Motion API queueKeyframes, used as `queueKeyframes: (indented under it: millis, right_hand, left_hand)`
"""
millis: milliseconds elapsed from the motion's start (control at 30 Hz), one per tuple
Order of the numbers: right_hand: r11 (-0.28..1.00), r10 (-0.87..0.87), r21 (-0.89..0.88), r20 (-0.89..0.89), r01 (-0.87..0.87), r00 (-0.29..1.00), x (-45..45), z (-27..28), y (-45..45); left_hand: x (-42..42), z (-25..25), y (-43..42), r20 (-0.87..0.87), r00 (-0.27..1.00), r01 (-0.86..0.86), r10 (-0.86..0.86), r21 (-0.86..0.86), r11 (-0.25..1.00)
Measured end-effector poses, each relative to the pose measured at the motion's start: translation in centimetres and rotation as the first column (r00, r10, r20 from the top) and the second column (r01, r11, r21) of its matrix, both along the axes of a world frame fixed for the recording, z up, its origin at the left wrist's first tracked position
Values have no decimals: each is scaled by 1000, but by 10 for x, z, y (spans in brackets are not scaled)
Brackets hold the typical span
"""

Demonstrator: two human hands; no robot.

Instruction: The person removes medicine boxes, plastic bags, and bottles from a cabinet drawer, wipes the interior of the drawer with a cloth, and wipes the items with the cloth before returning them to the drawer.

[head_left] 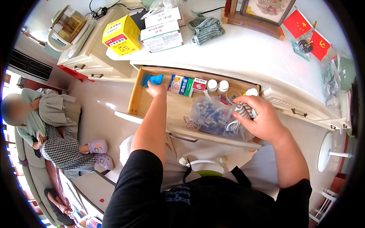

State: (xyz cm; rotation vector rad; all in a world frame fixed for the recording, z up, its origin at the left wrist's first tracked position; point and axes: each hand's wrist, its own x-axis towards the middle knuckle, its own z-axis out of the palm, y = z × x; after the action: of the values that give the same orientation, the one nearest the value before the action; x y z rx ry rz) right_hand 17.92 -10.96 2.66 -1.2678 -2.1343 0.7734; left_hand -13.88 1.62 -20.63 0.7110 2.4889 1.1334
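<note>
At the back left corner of the open wooden drawer (137, 104), my left hand (156, 89) has its fingers closed on a small blue plastic object (152, 79) whose kind I cannot make out. Over the drawer's right side, my right hand (262, 117) grips a grey-and-white striped knitted cloth (245, 110). Beneath and beside that hand lies a clear plastic bag (211, 114) full of small blue and white pieces. Along the drawer's back are a blue, white and green medicine box (180, 84), a small red and white box (199, 84) and white-capped bottles (223, 86).
On the white top stand a yellow medicine box (121, 35), white boxes (162, 36), a folded grey-green cloth (206, 29), a picture frame (268, 9) and small red flags (297, 22). A seated person (57, 129) is at the left. A white round-based stand (325, 152) is at the right.
</note>
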Motion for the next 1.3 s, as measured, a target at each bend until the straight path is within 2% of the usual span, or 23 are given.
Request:
queueKeyframes:
  millis: [33, 100, 133, 167, 233, 333, 400, 500, 600, 667, 700, 767, 833, 933, 1033, 1100, 1200, 1233, 1300]
  right_hand:
    - [999, 0, -40, 11, 0, 1000, 0, 0, 0]
    - [1000, 6, -29, -1, -6, 1000, 0, 3, 1]
    - [1000, 9, -26, -12, -9, 1000, -1, 4, 1]
    - [1000, 14, -19, -18, -14, 1000, -2, 5, 2]
    - [1000, 14, -6, -34, -14, 999, -3, 7, 0]
    - [1000, 22, -18, -39, -23, 999, -3, 8, -2]
    - [999, 30, -12, -51, -30, 998, -2, 8, -3]
    - [999, 39, 26, -96, -37, 995, -1, 10, -4]
    - [998, 41, 48, -112, -36, 993, -1, 10, -8]
    - [999, 31, 45, -98, -27, 995, -1, 8, -10]
    - [998, 27, 57, -98, -22, 995, -1, 6, -10]
    - [997, 25, 72, -99, -17, 995, -1, 5, -8]
    - [1000, 2, 21, -76, -1, 997, -2, 5, -7]
    - [999, 28, 32, -84, -26, 996, -5, 4, -5]
    - [998, 42, 42, -72, -39, 996, -6, 2, -4]
    - [1000, 12, -4, -34, -12, 999, -5, 4, -5]
    - [1000, 19, 5, -65, -19, 998, -4, 1, -3]
    - [1000, 21, 1, -67, -21, 998, -3, 0, -3]
    - [1000, 16, -10, -72, -17, 997, -4, -2, -3]
  left_hand:
    - [0, -1, 0, -1, 1000, -2, 2, 4, 1000]
    - [8, 4, -4, 307, 945, 133, -110, -54, 990]
    - [10, 1, -4, 213, 969, 140, -124, -60, 988]
    - [13, 4, -3, 206, 971, 134, -120, -54, 990]
    - [24, 30, -12, 2, 998, -55, 55, 91, 994]
    - [23, 84, -11, -41, 978, -176, 202, 346, 921]
    - [8, 115, -5, -84, 970, -152, 229, 526, 837]
    - [-7, 170, 0, -101, 975, -93, 198, 624, 776]
    - [-31, 193, 20, -203, 970, 7, 133, 570, 822]
    - [-33, 209, 28, -65, 997, 73, -43, 577, 814]
    - [-34, 213, 29, -64, 997, 76, -47, 579, 812]
    - [-38, 219, 32, -232, 963, 238, -140, 477, 846]
    - [-32, 222, 26, -260, 952, 272, -160, 482, 833]
    - [-29, 216, 26, -218, 959, 269, -179, 518, 812]
    - [-33, 215, 28, 16, 942, 242, -334, 657, 714]
    - [-45, 219, 25, 141, 845, 268, -516, 724, 636]
    - [-83, 218, 28, 76, 730, 499, -680, 620, 605]
    - [-92, 220, 27, 80, 726, 503, -683, 615, 607]
    - [-105, 223, 27, 25, 649, 632, -761, 540, 556]
